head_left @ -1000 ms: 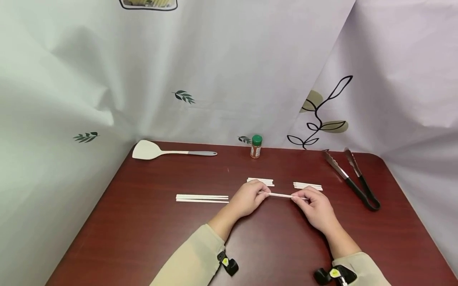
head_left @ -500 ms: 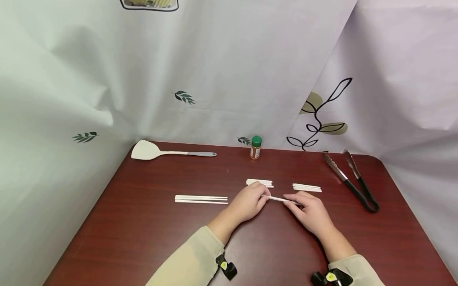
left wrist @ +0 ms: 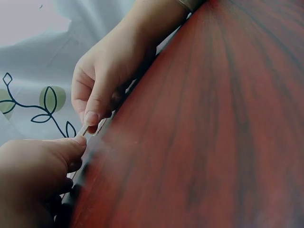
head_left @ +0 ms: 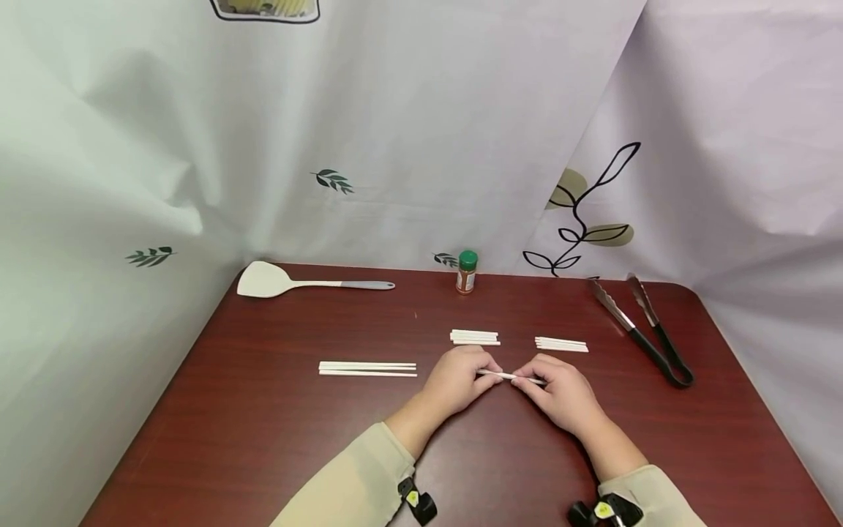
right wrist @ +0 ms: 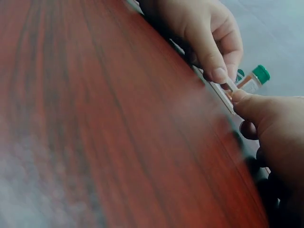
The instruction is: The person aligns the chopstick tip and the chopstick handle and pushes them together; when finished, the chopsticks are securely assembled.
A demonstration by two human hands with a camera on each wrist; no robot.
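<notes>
A thin white stick [head_left: 507, 376] spans the small gap between the two hands over the middle of the table. My left hand [head_left: 461, 379] pinches it from the left with thumb and fingers. From the right, my right hand [head_left: 560, 391] pinches the same stick, its thumb close to the left one. In the left wrist view only a short bit of the stick [left wrist: 84, 129] shows between the thumbs. Behind the left hand lie several short white sticks [head_left: 474, 337], and another short group [head_left: 561, 344] lies behind the right hand. Several longer white sticks [head_left: 367, 368] lie left of the left hand.
A white spatula [head_left: 316, 282] lies along the back left edge of the brown table [head_left: 250, 439]. At the back stands a green-capped spice jar [head_left: 466, 272]. Black-handled metal tongs [head_left: 648, 340] lie spread at the right. A patterned white cloth [head_left: 408, 132] hangs behind.
The right hand has slid left along the stick, so the two hands are closer together. Both have come slightly nearer the front with the stick. The other sticks lie as before.
</notes>
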